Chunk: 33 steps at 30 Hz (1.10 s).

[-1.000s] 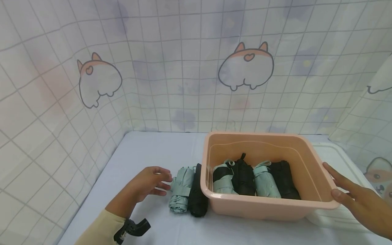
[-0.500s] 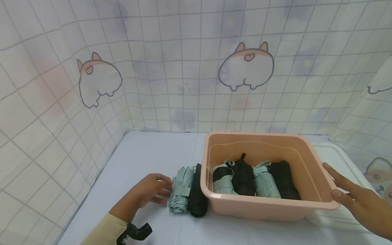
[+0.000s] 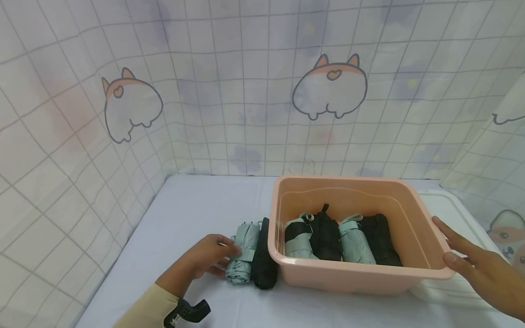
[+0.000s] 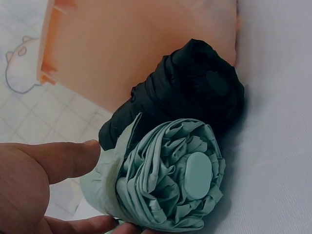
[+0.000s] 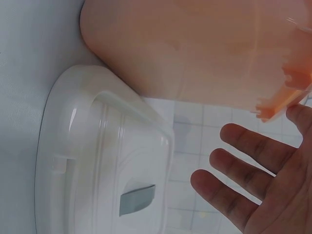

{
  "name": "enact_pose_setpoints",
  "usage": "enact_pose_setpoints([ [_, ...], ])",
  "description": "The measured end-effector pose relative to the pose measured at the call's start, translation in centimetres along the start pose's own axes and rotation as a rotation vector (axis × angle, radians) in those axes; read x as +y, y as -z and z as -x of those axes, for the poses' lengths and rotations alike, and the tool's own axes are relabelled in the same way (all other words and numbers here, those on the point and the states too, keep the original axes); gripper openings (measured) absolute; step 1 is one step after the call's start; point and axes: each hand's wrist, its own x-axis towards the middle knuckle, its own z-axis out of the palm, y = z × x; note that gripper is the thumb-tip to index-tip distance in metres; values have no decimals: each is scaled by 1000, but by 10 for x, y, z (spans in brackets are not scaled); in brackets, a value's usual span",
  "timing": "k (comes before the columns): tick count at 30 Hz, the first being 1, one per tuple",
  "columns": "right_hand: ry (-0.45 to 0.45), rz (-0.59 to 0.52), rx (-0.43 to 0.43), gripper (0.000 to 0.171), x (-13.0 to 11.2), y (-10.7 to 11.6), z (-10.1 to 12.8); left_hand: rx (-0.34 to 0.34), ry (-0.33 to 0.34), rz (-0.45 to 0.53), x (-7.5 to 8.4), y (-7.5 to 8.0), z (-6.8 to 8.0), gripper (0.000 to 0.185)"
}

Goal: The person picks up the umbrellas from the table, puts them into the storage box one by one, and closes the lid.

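Where cartoon-tiled curtain surrounds it, pale table, peach bin
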Motion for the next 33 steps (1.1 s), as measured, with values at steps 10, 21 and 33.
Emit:
enact_pose_setpoints([
  [10,7,-5,1,72,-2,0,0,54,-14,-73,0,-12,-7,64],
  [21,-25,0,-8,74,-1,0,0,60,-33,-131,2,-16,-7,62],
  [33,-24,4,-19,73,1,-1,-2,115,-40,-438,10,-26,-7,94],
])
